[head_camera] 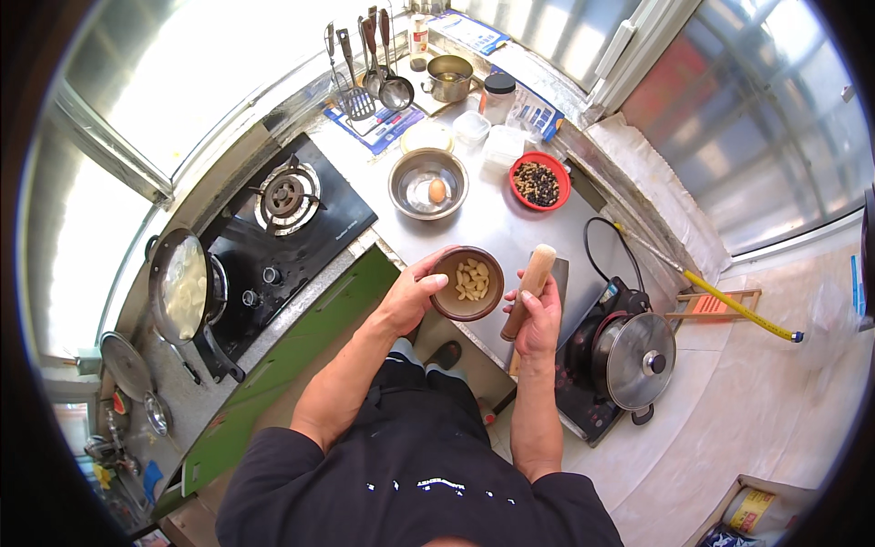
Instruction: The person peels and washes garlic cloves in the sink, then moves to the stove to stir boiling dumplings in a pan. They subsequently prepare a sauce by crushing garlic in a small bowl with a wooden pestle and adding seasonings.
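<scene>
My left hand (409, 294) grips the rim of a round brown mortar (443, 301) with its thumb hooked over the edge. Several peeled garlic cloves (472, 279) lie inside the bowl. In my right hand (539, 318) is a thick wooden pestle (530, 287), tilted and held apart from the mortar, to its right. A cleaver blade (559, 287) lies on the steel counter behind that hand; most of its handle is hidden. Beyond the mortar stands a steel bowl (403, 199) with one brown egg (437, 191) in it.
A red bowl (562, 179) of mixed dark and tan pieces sits at the back right. To the right, a lidded pot (639, 362) stands by an induction cooker (581, 417). A frying pan (160, 287) with pale food rests on the gas stove (301, 253) at left. Utensils (369, 75) hang at the back.
</scene>
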### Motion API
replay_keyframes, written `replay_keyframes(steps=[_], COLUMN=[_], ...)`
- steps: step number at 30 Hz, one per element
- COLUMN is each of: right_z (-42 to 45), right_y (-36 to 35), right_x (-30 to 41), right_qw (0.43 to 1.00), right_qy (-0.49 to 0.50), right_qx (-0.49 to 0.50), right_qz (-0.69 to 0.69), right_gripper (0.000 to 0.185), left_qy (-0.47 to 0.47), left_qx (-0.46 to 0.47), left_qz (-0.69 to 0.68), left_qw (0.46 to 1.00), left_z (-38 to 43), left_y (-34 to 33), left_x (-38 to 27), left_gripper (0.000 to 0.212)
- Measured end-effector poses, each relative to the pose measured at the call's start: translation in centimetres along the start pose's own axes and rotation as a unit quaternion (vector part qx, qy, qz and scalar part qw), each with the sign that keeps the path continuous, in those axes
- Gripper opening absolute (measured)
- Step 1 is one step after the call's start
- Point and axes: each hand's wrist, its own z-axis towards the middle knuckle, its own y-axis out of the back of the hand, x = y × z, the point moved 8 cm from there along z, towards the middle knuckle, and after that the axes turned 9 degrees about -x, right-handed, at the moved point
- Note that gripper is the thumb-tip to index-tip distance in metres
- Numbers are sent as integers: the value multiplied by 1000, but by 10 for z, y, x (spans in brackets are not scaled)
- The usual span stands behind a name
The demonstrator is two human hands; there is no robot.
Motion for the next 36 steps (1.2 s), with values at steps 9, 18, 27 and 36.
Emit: replay_keyframes(steps=[9, 18, 27, 36], right_z=[53, 90, 100, 102], right_y=[33, 51, 63, 75], right_x=[-24, -56, -83, -79], right_qw=[996, 990, 986, 990], right_qy=[0, -37, -74, -67], right_qx=[-60, -112, -144, -119], right_qz=[-59, -77, 32, 38], right_gripper=[51, 49, 51, 44], left_qy=[80, 80, 81, 74], left_qx=[-45, -136, -212, -277], left_qz=[-89, -95, -1, 192], left_qw=[992, 983, 974, 939], left_z=[86, 179, 211, 192], left_y=[19, 56, 75, 71], left_x=[60, 130, 149, 123], left_gripper=[56, 67, 61, 62])
